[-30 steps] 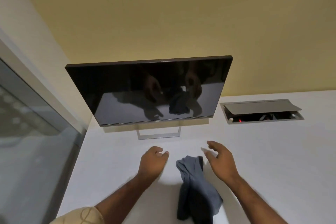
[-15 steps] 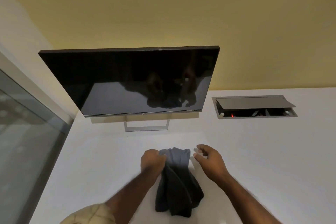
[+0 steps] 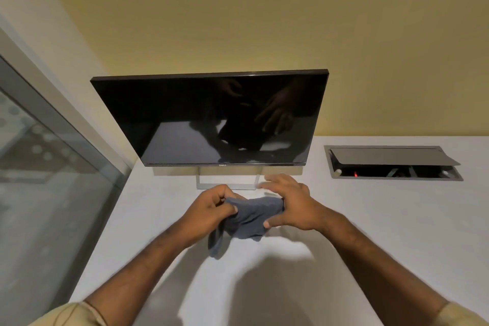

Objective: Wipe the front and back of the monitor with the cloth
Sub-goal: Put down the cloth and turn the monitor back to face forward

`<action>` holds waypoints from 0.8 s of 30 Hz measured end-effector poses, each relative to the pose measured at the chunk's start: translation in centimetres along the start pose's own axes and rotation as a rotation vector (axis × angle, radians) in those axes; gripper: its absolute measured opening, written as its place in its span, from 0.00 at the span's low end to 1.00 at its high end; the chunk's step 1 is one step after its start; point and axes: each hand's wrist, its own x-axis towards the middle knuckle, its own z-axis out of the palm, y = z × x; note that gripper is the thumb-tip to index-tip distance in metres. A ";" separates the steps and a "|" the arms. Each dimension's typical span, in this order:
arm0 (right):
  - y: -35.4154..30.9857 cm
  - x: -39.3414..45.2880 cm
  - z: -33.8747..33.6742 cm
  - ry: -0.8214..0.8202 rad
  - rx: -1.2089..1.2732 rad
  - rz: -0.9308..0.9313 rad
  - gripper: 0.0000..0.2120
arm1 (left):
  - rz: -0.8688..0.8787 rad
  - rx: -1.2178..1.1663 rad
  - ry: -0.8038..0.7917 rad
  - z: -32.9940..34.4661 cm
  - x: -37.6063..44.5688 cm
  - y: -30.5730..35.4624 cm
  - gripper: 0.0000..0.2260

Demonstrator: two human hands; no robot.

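Note:
A dark monitor (image 3: 185, 119) with its screen off stands on a silver stand at the back of the white desk, its front facing me. A grey-blue cloth (image 3: 251, 216) hangs bunched between my hands, lifted just above the desk in front of the stand. My left hand (image 3: 211, 206) grips the cloth's left end in curled fingers. My right hand (image 3: 293, 204) pinches the right end with its thumb under the fabric, while its fingers stretch forward towards the stand. The monitor's back is hidden.
The white desk (image 3: 383, 233) runs right and towards me. A recessed cable box (image 3: 394, 164) with its lid propped open sits to the right of the monitor. A glass partition (image 3: 39, 167) borders the desk's left edge. A yellow wall (image 3: 264, 21) rises behind.
Both hands closed in on the cloth, took hold of it and lifted it off the desk. It lay flat between them a second ago. The view has dropped closer to the monitor.

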 end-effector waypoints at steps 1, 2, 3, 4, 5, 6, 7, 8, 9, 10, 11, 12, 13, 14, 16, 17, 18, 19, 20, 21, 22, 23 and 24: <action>0.0 0.1 -0.3 -0.016 -0.030 0.007 0.29 | 0.025 -0.007 0.006 -0.5 0.0 0.3 0.10; 0.1 0.1 -0.7 -0.025 -0.036 0.028 0.22 | 0.051 -0.005 0.028 -1.1 -0.1 0.5 0.10; 0.4 0.0 -1.1 -0.034 0.010 0.052 0.18 | 0.071 0.002 0.059 -1.8 -0.1 0.7 0.10; 0.6 -0.3 -1.4 -0.046 0.119 0.067 0.15 | 0.082 0.007 0.097 -2.5 0.0 0.7 0.10; 0.8 -0.6 -1.8 -0.050 0.269 0.070 0.12 | 0.088 0.000 0.137 -3.2 0.2 0.6 0.10; 0.9 -0.8 -2.1 -0.032 0.418 0.074 0.11 | 0.091 -0.015 0.179 -3.7 0.4 0.5 0.12; 1.0 -0.9 -2.4 0.001 0.546 0.081 0.09 | 0.094 -0.031 0.217 -4.2 0.5 0.3 0.13; 1.0 -1.0 -2.6 0.040 0.652 0.088 0.08 | 0.096 -0.033 0.245 -4.5 0.7 0.1 0.12; 1.0 -1.0 -2.7 0.079 0.732 0.093 0.08 | 0.097 -0.019 0.260 -4.7 0.9 0.0 0.11; 0.9 -0.9 -2.7 0.117 0.789 0.101 0.08 | 0.099 0.014 0.259 -4.8 1.1 -0.1 0.09; 0.9 -0.8 -2.7 0.154 0.829 0.118 0.08 | 0.107 0.058 0.239 -4.9 1.2 -0.2 0.09; 0.9 -0.6 -2.8 0.190 0.854 0.140 0.09 | 0.125 0.116 0.196 -4.9 1.3 -0.2 0.13; 0.9 -0.4 -2.8 0.222 0.859 0.166 0.10 | 0.150 0.180 0.132 -4.8 1.4 0.0 0.18; 1.0 -0.2 -2.8 0.251 0.846 0.192 0.10 | 0.169 0.256 0.053 -4.8 1.4 0.3 0.24; 1.1 0.1 -2.7 0.292 0.787 0.233 0.10 | 0.200 0.461 -0.114 -4.6 1.6 1.1 0.31; 1.1 0.1 -2.7 0.304 0.749 0.240 0.09 | 0.222 0.572 -0.201 -4.4 1.8 1.5 0.31; 1.1 0.2 -2.6 0.311 0.710 0.239 0.09 | 0.232 0.667 -0.286 -4.2 2.0 1.8 0.31; 1.0 0.2 -2.5 0.315 0.676 0.230 0.08 | 0.224 0.745 -0.356 -3.9 2.2 2.0 0.30; 0.9 0.2 -2.4 0.320 0.648 0.214 0.07 | 0.204 0.803 -0.396 -3.6 2.3 2.2 0.30; 0.9 0.1 -2.3 0.330 0.626 0.194 0.06 | 0.182 0.842 -0.404 -3.3 2.5 2.2 0.30; 0.8 0.0 -2.2 0.345 0.606 0.175 0.05 | 0.161 0.863 -0.385 -3.0 2.7 2.2 0.30; 0.6 -0.1 -2.1 0.361 0.588 0.162 0.04 | 0.143 0.867 -0.351 -2.7 3.0 2.2 0.31; 0.5 -0.2 -2.0 0.382 0.570 0.154 0.04 | 0.121 0.844 -0.309 -2.5 3.2 2.1 0.32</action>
